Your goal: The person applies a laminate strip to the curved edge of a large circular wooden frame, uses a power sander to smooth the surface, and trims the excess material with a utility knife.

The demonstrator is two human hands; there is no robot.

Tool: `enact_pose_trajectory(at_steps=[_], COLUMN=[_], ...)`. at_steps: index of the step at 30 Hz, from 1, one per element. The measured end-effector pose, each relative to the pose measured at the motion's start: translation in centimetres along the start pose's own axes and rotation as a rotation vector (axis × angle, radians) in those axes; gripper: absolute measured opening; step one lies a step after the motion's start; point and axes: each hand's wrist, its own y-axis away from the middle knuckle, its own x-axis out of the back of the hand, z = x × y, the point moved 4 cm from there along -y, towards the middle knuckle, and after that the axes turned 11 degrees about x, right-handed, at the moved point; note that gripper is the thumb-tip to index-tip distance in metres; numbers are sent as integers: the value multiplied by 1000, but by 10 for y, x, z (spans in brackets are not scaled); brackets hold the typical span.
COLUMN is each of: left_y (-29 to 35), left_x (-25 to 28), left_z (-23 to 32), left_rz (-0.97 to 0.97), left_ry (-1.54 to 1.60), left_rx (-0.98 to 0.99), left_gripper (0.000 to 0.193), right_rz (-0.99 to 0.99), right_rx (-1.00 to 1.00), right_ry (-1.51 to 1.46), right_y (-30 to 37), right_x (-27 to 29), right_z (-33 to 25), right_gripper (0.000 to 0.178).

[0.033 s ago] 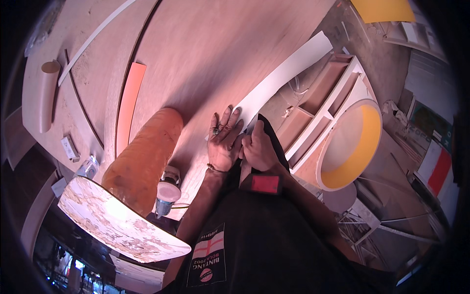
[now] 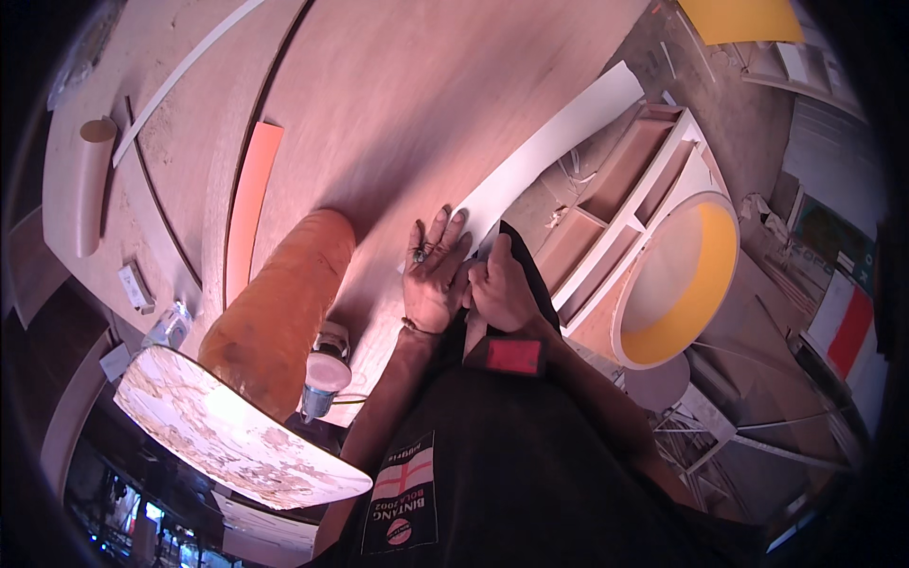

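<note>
Left hand [image 2: 434, 279] flat, fingers spread, on near end of white strip [image 2: 549, 151] running far-right across plywood sheet [image 2: 407, 95]; right hand [image 2: 502, 289] just beside, curled, grip possibly on strip edge, unclear; orange roll [image 2: 279, 308] left.

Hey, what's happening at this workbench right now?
A person is working at a big plywood bench. The left hand is pressed flat, fingers spread, on the near end of a long white strip lying along the bench's edge. The right hand is curled against it at the same end; whether it holds a tool is unclear. An orange roll lies to the left.
</note>
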Motion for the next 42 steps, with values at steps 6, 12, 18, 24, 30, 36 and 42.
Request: enact_pose_trajectory(at_steps=[6,12,18,24,30,36,42], left_y=[4,2,1,3,1,-12,-20], left_x=[-4,-1,-5,-6,-1,-11,-16], left_z=[0,0,-2,-3,4,25,27], left_rz=[37,49,57,32,110,152,155], left_ry=[14,48,24,-33,-22,-209,-297], left_rx=[4,-4,-6,-54,6,222,375], left_gripper=[33,33,34,35,51,74,77], right_rz=[11,38,88,53,127,636,531], right_rx=[-32,-3,-2,-92,40,44,430], right_ry=[9,74,-61,26,235,-263,-199], right_y=[-2,-4,-11,-18,28,65,-57], right_x=[-1,-4,-8,-18,41,173,219], right_z=[-8,-7,-1,22,98,-36,-137], right_gripper=[28,29,28,37,27,21,59])
